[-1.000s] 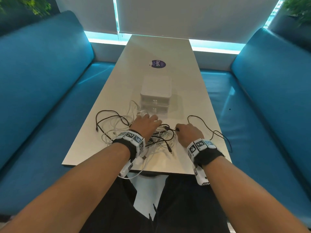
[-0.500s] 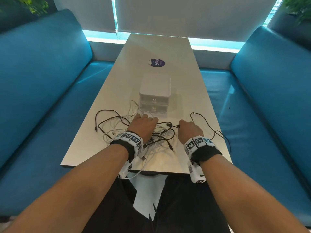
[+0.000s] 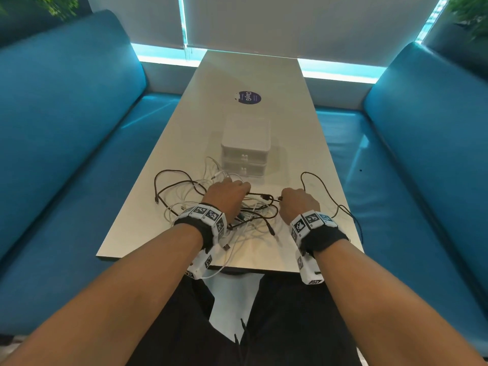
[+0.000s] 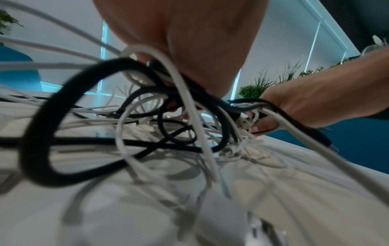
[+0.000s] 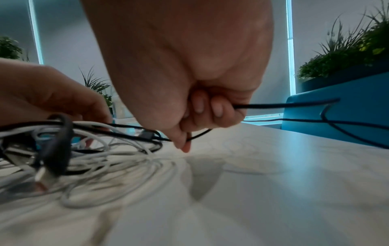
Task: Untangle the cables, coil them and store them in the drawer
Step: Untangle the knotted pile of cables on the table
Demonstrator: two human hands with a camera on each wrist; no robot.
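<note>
A tangle of black and white cables [image 3: 245, 216] lies on the near end of the table [image 3: 264, 75]. My left hand [image 3: 229, 192] sits on top of the tangle with its fingers curled down into the cables [image 4: 168, 106]. My right hand [image 3: 295, 200] grips a thin black cable [image 5: 284, 105] in its curled fingers. That black cable [image 3: 320, 191] loops off to the right and over the table edge. A short taut stretch of it runs between the two hands. The white two-drawer box [image 3: 246, 146] stands just beyond the tangle, both drawers shut.
A round dark sticker [image 3: 247, 97] lies on the table beyond the drawer box. Blue padded benches [image 3: 66, 128] flank the table on both sides. One white cable [image 3: 219, 270] hangs over the near edge toward my lap. Potted plants [image 5: 347, 55] stand behind the right bench.
Both hands have lifted slightly and moved apart, and the black cable between them has pulled taut. The loop on the right has shifted a little.
</note>
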